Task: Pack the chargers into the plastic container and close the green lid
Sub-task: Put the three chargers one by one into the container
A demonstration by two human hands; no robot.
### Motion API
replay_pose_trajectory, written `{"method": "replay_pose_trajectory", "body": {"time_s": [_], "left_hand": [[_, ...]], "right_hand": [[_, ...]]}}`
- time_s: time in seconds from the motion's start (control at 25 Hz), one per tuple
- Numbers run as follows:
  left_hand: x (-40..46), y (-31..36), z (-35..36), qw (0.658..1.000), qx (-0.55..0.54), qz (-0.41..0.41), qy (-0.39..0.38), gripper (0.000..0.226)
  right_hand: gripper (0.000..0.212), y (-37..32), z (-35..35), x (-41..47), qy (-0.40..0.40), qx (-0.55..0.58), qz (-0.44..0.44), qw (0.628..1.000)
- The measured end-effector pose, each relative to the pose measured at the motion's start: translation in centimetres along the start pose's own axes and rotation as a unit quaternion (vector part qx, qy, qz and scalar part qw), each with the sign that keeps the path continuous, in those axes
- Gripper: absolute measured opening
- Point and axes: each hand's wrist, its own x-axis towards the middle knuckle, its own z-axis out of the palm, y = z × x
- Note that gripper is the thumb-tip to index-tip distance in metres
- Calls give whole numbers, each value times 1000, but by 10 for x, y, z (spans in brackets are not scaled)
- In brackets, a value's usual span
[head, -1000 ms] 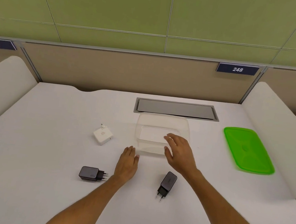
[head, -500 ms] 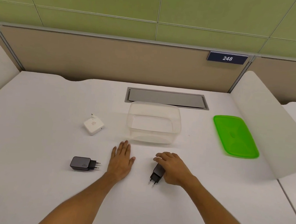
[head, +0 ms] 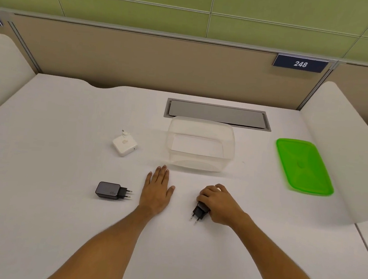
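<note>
Fingers [head: 205, 192] of right hand [head: 220, 205]: curled over black charger [head: 200, 210] on white surface [head: 59, 194], prongs protruding toward viewer. Left hand [head: 157, 191]: flat, fingers extended, holding nothing. Plastic container [head: 199, 144]: empty, just beyond both hands. Green lid [head: 302, 166]: well to its right. Second black charger [head: 110, 191] and white charger [head: 124, 144]: unpacked, left. Handling advice: grip the body, not the prongs; lift clear of the rim.
</note>
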Motion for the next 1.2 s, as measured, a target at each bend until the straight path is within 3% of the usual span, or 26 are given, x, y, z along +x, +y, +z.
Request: {"method": "replay_pose_trajectory", "body": {"time_s": [0.2,0.52,0.76,0.96,1.2], "left_hand": [[0,-1,1,1000,-4,0,4,63],[0,-3,0,1000,-15,2,9,64],[2,-4,3,1000,-18,0,7,64],[2,-5,3,1000,-24,3,14,64],[4,-5,6,999,-32,-2,17,64]], "right_hand": [[33,7,-18,12,-7,-12,15,1000],[33,8,-94,56,103,55,21,993],[34,25,-135,99,168,139,136,966],[33,48,-126,127,111,124,230,959],[35,60,-96,146,31,86,265,960]]}}
